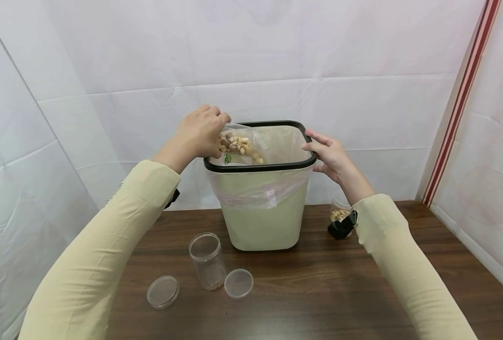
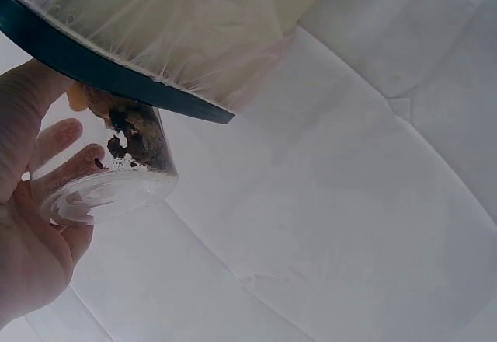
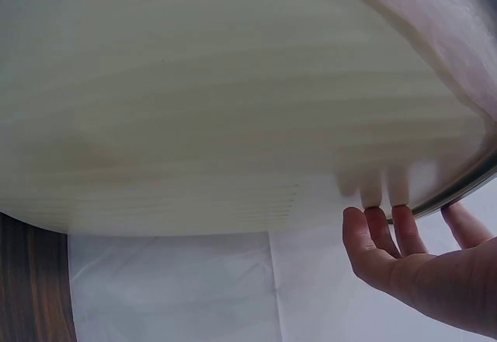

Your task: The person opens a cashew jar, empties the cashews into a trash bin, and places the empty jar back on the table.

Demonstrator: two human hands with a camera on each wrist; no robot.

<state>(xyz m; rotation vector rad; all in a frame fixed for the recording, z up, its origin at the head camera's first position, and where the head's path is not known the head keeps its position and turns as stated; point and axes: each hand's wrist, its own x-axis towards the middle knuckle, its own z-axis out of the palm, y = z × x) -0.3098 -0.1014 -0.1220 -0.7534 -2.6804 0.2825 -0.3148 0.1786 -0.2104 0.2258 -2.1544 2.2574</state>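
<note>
My left hand (image 1: 202, 132) grips a clear plastic jar (image 2: 116, 194), tipped on its side with its mouth over the bin. Tan nut-like pieces (image 1: 236, 144) fill part of the jar and lie toward its mouth; their exact kind is hard to tell. Below it stands a pale green trash bin (image 1: 264, 217) with a black rim (image 1: 255, 168) and a thin plastic liner (image 1: 251, 193) folded over the edge. At the bin's right side, my right hand (image 1: 330, 156) holds the rim, several fingertips (image 3: 371, 216) against the outer wall.
An upright clear jar (image 1: 209, 264) stands in front of the bin, with one round lid (image 1: 239, 284) beside it and another lid (image 1: 163, 292) further left. Partly behind my right wrist is a jar of nuts (image 1: 339, 212). White cloth (image 1: 149, 56) hangs behind the dark wooden table (image 1: 319, 293).
</note>
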